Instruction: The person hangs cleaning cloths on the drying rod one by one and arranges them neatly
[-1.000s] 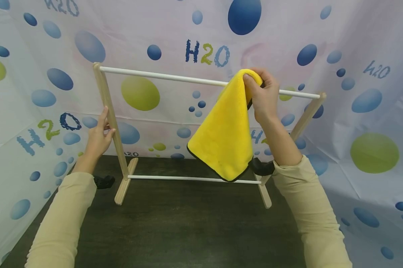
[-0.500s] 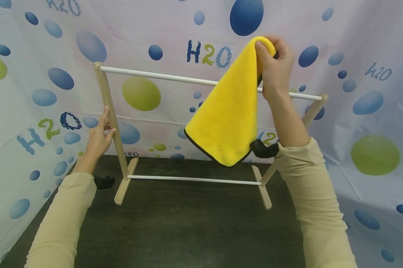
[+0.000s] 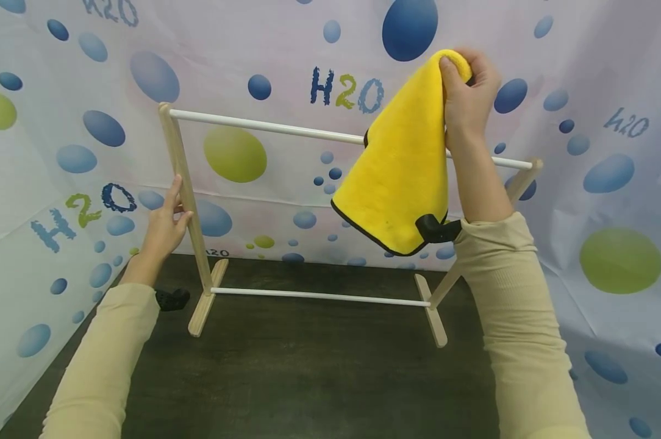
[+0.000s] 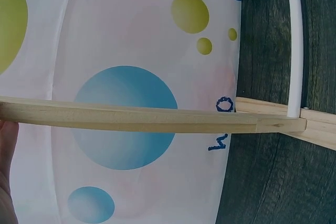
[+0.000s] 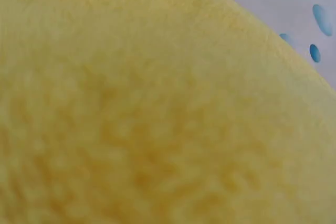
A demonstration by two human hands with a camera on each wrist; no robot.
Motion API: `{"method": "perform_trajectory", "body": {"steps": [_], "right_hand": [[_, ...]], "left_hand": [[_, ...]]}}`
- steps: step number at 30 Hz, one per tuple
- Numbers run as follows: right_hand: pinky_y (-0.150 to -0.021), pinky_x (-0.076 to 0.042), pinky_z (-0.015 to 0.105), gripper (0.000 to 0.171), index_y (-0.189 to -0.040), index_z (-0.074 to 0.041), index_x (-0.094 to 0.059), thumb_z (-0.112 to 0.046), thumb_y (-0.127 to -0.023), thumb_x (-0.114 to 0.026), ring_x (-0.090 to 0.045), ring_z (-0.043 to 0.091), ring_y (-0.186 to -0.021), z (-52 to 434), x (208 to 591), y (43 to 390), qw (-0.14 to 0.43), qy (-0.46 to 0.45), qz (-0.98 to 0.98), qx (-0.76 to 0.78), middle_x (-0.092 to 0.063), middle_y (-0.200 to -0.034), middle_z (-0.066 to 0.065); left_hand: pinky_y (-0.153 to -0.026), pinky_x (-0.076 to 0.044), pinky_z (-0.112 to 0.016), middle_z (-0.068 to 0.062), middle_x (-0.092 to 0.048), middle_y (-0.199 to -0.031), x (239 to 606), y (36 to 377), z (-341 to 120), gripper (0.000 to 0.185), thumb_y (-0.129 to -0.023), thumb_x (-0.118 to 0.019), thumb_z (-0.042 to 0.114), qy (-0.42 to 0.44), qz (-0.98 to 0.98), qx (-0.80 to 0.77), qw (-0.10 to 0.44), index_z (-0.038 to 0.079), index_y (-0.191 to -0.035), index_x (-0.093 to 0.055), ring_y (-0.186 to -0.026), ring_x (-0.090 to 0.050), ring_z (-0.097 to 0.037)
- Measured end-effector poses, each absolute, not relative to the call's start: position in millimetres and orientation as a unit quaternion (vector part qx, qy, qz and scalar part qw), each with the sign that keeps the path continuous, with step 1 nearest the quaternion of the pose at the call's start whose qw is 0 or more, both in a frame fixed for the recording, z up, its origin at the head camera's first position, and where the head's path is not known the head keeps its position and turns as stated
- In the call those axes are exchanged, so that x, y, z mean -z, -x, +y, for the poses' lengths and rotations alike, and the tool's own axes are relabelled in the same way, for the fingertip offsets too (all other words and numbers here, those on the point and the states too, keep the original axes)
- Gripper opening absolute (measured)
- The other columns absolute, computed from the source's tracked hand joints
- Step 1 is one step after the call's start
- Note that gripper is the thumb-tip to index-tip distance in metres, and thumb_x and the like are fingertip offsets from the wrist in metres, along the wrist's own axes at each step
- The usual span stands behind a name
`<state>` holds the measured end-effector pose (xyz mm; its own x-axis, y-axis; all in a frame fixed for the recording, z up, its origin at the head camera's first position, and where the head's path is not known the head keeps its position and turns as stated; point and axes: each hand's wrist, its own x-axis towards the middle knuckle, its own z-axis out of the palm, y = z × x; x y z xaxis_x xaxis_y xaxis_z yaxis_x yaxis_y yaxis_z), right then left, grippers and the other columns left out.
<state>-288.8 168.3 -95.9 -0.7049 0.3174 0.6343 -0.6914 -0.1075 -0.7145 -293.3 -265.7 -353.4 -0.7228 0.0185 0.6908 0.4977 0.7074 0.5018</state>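
- The right hand (image 3: pixel 464 100) pinches the top corner of a yellow microfibre cloth (image 3: pixel 404 183), thumb in front and fingers curled behind, and holds it up above the rack's top rail (image 3: pixel 264 126).
- The cloth hangs free from that pinch, clear of the tabletop (image 3: pixel 308 366). Its black-edged lower corner reaches about halfway down to the bottom rail (image 3: pixel 319 296). In the head view it hangs across the right part of the top rail; whether it touches the rail cannot be told.
- In the right wrist view the yellow pile (image 5: pixel 157 108) fills nearly the whole frame, so nothing of the grip shows there.
- The left hand (image 3: pixel 163 225) rests against the rack's left wooden upright (image 3: pixel 185 189), fingers fairly straight along the post and thumb in front, steadying it rather than gripping it hard. The left wrist view shows only the upright (image 4: pixel 136 118), the foot, and an edge of the palm.
- The rack stands on two flat wooden feet on the dark table, backed by a bubble-printed curtain (image 3: pixel 61 122).
- Judged from this, the step in hand is carrying the cloth clear of the top rail while the rack is braced.
- A next move would call for keeping the hanging corner from snagging the rail, and for the left hand's brace to stop the light frame tipping.
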Motion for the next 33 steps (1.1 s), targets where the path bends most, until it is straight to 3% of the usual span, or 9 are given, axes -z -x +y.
{"method": "perform_trajectory", "body": {"steps": [11, 20, 33], "right_hand": [[-0.075, -0.044, 0.024, 0.004, -0.086, -0.008, -0.066, -0.007, -0.083, -0.065, -0.05, 0.01, -0.073, 189, 114, 302, 0.342, -0.063, -0.621, -0.703, -0.054, -0.084, 0.001], [-0.077, -0.045, 0.024, 0.004, -0.087, -0.008, -0.066, -0.01, -0.084, -0.064, -0.05, 0.01, -0.075, 192, 124, 310, 0.323, -0.031, -0.641, -0.695, -0.054, -0.084, 0.0], [-0.084, -0.046, 0.022, 0.021, -0.103, -0.009, -0.065, -0.019, -0.085, -0.064, -0.051, 0.009, -0.078, 205, 133, 305, 0.273, 0.05, -0.677, -0.682, -0.053, -0.094, -0.001]], "left_hand": [[-0.077, -0.046, -0.058, -0.038, -0.046, -0.121, 353, 291, -265, 0.078, -0.085, -0.051, -0.013, 0.145, -0.86, 0.35, 0.341, 0.016, -0.147, -0.013, -0.098, -0.052, -0.053], [-0.078, -0.046, -0.059, -0.038, -0.046, -0.121, 356, 289, -265, 0.079, -0.085, -0.051, -0.013, 0.127, -0.865, 0.344, 0.343, 0.018, -0.147, -0.013, -0.098, -0.052, -0.053], [-0.077, -0.045, -0.06, -0.037, -0.047, -0.12, 357, 287, -260, 0.079, -0.086, -0.051, -0.012, 0.117, -0.867, 0.338, 0.347, 0.02, -0.147, -0.013, -0.096, -0.053, -0.052]]}}
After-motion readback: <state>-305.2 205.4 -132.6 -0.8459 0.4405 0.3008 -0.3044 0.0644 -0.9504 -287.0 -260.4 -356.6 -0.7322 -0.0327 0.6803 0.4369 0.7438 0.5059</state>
